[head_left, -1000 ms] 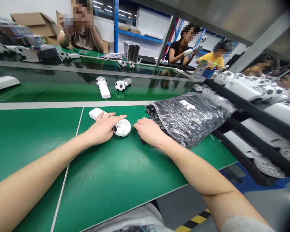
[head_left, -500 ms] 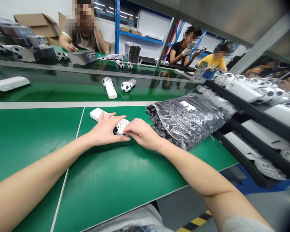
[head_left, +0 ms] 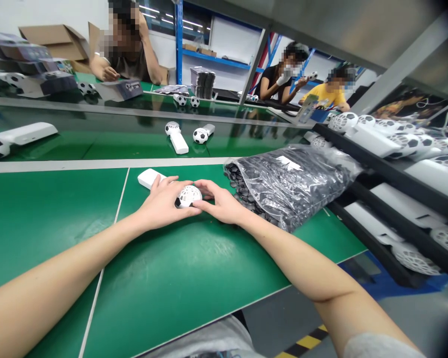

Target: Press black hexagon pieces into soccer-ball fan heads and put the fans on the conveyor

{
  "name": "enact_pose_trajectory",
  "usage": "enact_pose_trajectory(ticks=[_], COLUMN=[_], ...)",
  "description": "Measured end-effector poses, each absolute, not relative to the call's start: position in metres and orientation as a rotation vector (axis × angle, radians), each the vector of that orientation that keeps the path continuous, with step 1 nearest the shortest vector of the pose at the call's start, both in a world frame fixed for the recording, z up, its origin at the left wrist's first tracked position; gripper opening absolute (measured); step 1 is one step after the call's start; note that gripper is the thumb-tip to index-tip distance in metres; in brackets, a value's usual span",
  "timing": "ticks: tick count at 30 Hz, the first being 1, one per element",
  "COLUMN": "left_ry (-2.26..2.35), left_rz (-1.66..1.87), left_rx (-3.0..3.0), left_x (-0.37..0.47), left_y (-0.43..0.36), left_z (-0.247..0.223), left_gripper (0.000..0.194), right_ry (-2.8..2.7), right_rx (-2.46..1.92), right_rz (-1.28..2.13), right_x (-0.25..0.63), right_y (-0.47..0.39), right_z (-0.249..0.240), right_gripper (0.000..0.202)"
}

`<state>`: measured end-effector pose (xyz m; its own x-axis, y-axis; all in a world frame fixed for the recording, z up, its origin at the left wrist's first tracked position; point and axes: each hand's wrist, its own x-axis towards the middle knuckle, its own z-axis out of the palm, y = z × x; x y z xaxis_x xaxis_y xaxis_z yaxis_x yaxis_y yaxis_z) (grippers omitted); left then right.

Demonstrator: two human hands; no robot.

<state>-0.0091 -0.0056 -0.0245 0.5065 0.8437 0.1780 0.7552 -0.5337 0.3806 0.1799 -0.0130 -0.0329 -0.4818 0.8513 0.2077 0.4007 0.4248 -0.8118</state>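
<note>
A white device with a round, slotted football-patterned head lies on the green table, its white handle pointing to the upper left. My left hand is wrapped round the neck and left side of the head. On the head's right side rest the thumb and fingers of my right hand, holding it from that side. A clear plastic bag of small black pieces lies to the right of my right hand, with loose black pieces spilling from its mouth.
Behind a pale strip, a green belt carries more football devices. At the right, black racks hold many devices. Across the belt sit several people, one near flat boxes.
My right fingers have spread from a pinch to rest round the head's right side. The devices on the belt have shifted right. A person opposite has lowered their head.
</note>
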Motion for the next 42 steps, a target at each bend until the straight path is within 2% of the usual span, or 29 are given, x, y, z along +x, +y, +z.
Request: enact_pose_trajectory(ticks=[12,29,42], left_ry=[1.326,1.285,1.307], left_rz=[0.493,0.529,0.575], left_rx=[2.500,2.438,2.395], left_x=[-0.0095,-0.0120,-0.0089], left_y=[-0.0043,-0.0007,-0.0023], left_z=[-0.0184,-0.0148,-0.0169], left_gripper=[0.067,0.072,0.066], right_ry=[-1.991,-1.934,-1.927], right_rx=[-1.000,-1.074,-1.078], right_rz=[1.118,1.040,1.025], right_x=[0.1797,0.1746,0.1724], right_y=[-0.0137,-0.0131,-0.0141], right_z=[-0.0317,-0.0356,-0.0363], right_gripper=[0.041,0.042,0.039])
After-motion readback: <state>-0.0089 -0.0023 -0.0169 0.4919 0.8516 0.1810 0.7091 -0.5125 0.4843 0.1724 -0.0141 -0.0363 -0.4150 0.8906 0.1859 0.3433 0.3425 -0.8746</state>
